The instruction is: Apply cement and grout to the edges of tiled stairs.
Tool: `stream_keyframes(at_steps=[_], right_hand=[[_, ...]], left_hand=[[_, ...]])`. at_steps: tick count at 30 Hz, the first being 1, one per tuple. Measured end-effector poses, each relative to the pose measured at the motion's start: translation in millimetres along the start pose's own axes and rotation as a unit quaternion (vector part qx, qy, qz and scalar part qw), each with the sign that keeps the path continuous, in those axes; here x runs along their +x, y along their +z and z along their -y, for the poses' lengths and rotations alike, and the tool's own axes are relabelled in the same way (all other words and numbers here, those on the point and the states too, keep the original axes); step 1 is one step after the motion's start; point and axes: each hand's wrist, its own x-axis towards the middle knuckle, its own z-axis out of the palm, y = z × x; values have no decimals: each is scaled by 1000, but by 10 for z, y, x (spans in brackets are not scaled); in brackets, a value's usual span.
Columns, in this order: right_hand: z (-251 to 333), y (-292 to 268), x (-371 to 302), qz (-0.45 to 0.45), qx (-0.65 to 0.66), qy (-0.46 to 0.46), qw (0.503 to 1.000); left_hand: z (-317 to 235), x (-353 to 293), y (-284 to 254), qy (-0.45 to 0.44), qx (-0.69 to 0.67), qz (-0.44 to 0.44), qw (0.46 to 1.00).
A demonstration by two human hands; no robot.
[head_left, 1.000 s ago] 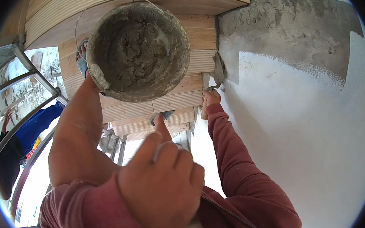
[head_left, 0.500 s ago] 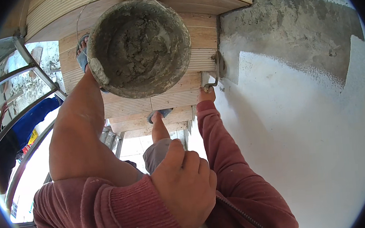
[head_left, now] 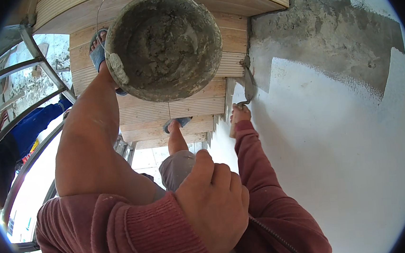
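My right hand [head_left: 240, 117] grips a trowel [head_left: 249, 85] by its handle. The trowel's narrow grey blade points away from me, its tip near a dab of mortar at the corner between the wooden-looking steps [head_left: 196, 107] and the wall. In front of me stands a round bucket [head_left: 117, 69], its rim crusted and its thin wire handle raised at the far side. Wet grey mortar [head_left: 165, 48] lies inside. My left hand [head_left: 215, 204] is closed near my body, beside my right sleeve. Its fingertips curl out of sight, hiding whatever they hold, if anything.
At right a white wall [head_left: 318, 146] carries a rough grey cement patch [head_left: 329, 40]. A metal railing [head_left: 45, 67] runs along the left, with a person in blue [head_left: 33, 128] beyond it. My sandalled feet are on different steps, one beside the bucket.
My right hand has drawn the trowel slightly toward me and to the right, and its blade now shows more of its flat face. The view has shifted a little; my left hand stays closed.
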Motion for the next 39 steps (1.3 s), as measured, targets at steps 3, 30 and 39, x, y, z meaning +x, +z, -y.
stream_keyframes(at_steps=[3,30,39], right_hand=[[88,-186,-134,27,-19,12,999],[-163,-112,83,-127,-285,-203,928],[-98,307,-315,-118,-290,-202,928]], left_hand=[[24,20,-15,-13,-24,2,1000],[64,37,-75,40,-1,-95,995],[15,-61,-129,15,53,-76,996]])
